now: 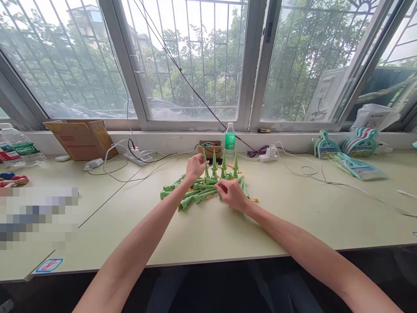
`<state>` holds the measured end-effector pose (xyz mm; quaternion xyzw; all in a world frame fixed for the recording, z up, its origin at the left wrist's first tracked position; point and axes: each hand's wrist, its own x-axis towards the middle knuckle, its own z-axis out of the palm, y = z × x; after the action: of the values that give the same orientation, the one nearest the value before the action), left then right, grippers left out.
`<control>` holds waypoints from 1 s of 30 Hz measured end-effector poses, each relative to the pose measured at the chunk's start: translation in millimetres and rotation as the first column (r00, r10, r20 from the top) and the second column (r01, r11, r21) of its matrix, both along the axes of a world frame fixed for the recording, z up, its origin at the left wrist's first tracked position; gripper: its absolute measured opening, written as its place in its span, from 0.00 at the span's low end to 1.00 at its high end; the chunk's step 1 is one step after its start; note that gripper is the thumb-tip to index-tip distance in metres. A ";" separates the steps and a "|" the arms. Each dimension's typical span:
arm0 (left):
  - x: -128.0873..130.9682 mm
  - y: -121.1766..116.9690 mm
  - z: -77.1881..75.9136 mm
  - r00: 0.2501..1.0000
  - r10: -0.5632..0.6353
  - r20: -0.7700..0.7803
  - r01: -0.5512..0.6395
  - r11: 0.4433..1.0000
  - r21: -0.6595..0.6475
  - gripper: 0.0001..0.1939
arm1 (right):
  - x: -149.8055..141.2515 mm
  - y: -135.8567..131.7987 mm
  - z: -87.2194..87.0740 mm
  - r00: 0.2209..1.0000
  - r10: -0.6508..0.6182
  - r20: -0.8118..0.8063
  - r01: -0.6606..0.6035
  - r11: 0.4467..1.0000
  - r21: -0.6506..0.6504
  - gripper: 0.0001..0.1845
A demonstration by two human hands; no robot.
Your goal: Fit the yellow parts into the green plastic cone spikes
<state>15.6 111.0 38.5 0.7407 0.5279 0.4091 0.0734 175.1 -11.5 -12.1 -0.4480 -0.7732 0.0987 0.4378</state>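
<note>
Green plastic plant watering spikes with small yellow valves lie in a loose pile (189, 202) in the middle of the table (280, 226). Several more stand upright in a row behind it, among them a spike (224, 164) near the row's middle. My left hand (195, 167) is closed at the row's left end, its fingertips on an upright spike (206, 170). Over the pile's right side, my right hand (232, 194) pinches at the end of a lying spike (208, 187). Its fingers partly cover that end.
Behind the spikes are a small cardboard box (208, 151) and a green-labelled bottle (230, 138). Cables and a power strip (140, 156) run along the wall. Packaged pale-blue items (360, 166) lie at right; a large carton (81, 141) and bottles (26, 148) stand left.
</note>
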 end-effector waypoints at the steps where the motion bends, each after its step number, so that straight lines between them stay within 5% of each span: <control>1: 0.7 -0.3 -0.2 1.000 0.002 0.000 -0.002 1.000 0.002 0.08 | 0.1 -0.1 0.0 1.000 -0.002 -0.001 0.002 1.000 -0.003 0.13; 12: -10.0 -7.0 -5.4 1.000 -0.010 0.028 0.011 1.000 -0.027 0.14 | 1.3 0.3 -0.6 1.000 0.002 -0.006 -0.002 1.000 -0.011 0.13; 20: -16.8 -44.6 -0.7 0.999 -0.048 0.018 0.044 0.985 0.166 0.08 | 0.5 3.0 -4.5 1.000 -0.003 -0.003 0.003 1.000 -0.013 0.13; 30: -5.4 -74.0 -27.1 0.968 -0.123 -0.219 0.166 0.968 0.187 0.09 | 0.6 4.0 -4.2 1.000 0.014 0.015 -0.014 1.000 0.005 0.13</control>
<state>10.2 37.1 11.4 0.8193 0.4321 0.3757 -0.0283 175.7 -7.5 -16.3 -0.4423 -0.7798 0.0967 0.4325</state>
